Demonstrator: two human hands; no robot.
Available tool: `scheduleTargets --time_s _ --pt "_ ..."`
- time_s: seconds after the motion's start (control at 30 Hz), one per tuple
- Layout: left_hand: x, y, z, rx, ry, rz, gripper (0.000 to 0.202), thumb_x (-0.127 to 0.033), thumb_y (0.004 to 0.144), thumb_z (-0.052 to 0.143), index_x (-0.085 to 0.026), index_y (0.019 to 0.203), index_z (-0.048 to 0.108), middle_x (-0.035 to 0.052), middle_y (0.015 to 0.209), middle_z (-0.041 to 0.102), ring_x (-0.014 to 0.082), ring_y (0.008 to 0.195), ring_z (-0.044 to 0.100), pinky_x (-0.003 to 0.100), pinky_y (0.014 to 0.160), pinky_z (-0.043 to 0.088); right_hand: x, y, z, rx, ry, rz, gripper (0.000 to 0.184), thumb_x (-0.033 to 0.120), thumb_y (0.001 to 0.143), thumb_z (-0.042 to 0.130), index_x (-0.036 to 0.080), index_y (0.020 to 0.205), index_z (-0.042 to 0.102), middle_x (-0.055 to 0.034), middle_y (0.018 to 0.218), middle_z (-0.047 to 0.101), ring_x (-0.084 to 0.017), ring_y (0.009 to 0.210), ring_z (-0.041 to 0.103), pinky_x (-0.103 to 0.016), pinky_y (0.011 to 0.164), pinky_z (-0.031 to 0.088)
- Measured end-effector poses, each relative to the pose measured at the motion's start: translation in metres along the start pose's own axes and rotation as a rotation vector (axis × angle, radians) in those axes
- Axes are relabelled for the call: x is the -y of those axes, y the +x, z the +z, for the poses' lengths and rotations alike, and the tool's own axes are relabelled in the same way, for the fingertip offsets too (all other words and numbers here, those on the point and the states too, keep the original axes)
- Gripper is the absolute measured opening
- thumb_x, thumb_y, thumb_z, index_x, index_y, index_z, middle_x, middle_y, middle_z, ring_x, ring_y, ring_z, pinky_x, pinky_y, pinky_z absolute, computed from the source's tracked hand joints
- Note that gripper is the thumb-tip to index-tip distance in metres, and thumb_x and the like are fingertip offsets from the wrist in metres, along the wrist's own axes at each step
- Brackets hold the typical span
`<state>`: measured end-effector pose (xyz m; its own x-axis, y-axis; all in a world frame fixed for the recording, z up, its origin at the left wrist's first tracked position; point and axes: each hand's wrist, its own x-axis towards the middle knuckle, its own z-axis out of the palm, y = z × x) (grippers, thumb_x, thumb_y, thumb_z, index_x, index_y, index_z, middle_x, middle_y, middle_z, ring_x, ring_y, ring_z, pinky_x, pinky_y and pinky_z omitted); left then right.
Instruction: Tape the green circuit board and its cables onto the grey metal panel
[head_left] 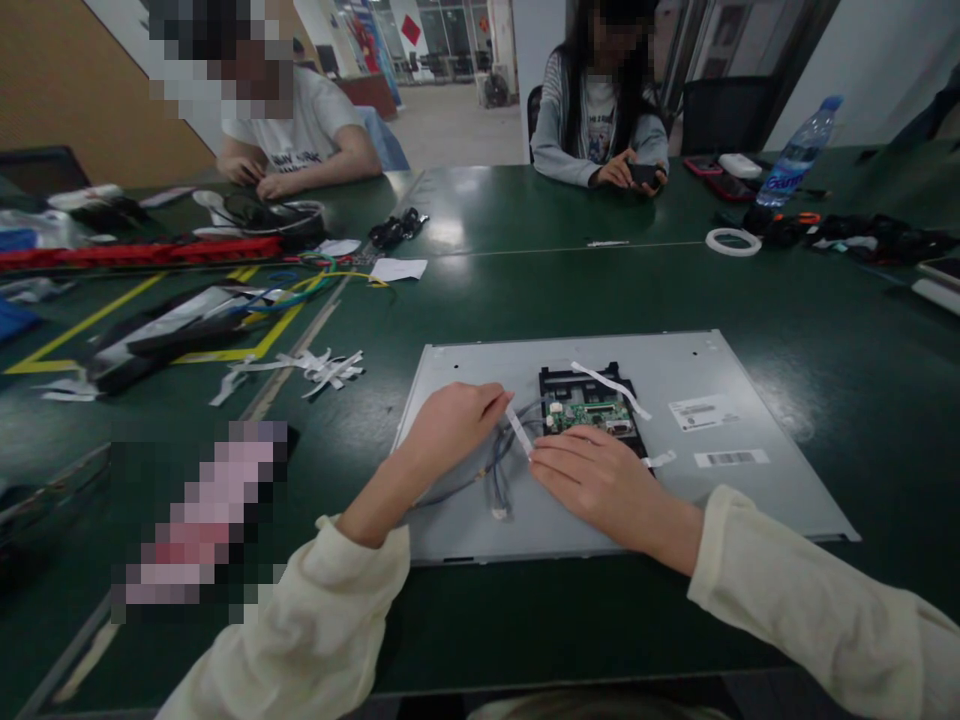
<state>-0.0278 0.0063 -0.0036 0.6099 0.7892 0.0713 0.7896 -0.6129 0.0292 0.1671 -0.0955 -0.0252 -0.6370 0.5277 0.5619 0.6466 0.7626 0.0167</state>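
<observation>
A short strip of white tape (518, 430) stretches between my hands above a flat grey metal panel (757, 500). My left hand (454, 425) is closed in a pinch on the strip's upper end. At the lower end, the fingertips of my right hand (592, 482) are pressed together on the strip; its thumb is hidden. Partly under my right hand is a black bracket (556, 379) with a green circuit board (592, 412). Thin grey-blue cables (495, 470) run from the board beneath the strip. Another white strip (611, 385) lies across the bracket's top.
Loose white strips (330, 370) and a blurred-out pinkish object (217, 500) lie on the green table left of the panel. Wires and bags clutter the far left. A tape roll (733, 242) and a water bottle (799, 155) are at right. Two people sit opposite.
</observation>
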Motion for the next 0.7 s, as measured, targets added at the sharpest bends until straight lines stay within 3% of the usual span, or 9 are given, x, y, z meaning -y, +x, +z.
scheduleTargets --time_s 0.47,0.7 --pt "-0.001 0.002 0.006 0.03 0.054 -0.039 0.043 -0.039 0.096 0.029 -0.018 0.078 0.061 0.0064 0.068 0.066 0.0193 0.064 0.061 0.028 0.056 0.031 0.003 0.005 0.008 0.087 -0.009 0.025 0.022 0.009 0.091 0.045 0.011 0.098 0.065 -0.0071 0.107 0.065 -0.018 0.105 0.056 -0.037 0.099 0.039" --pt "-0.01 0.003 0.008 0.057 0.114 -0.098 0.044 -0.04 0.097 0.026 -0.016 0.085 0.062 0.0079 0.072 0.068 0.0195 0.064 0.063 0.028 0.056 0.034 0.003 0.005 0.01 0.058 -0.006 0.018 0.022 0.007 0.09 0.044 0.01 0.097 0.065 -0.0074 0.105 0.066 -0.017 0.104 0.057 -0.039 0.1 0.038"
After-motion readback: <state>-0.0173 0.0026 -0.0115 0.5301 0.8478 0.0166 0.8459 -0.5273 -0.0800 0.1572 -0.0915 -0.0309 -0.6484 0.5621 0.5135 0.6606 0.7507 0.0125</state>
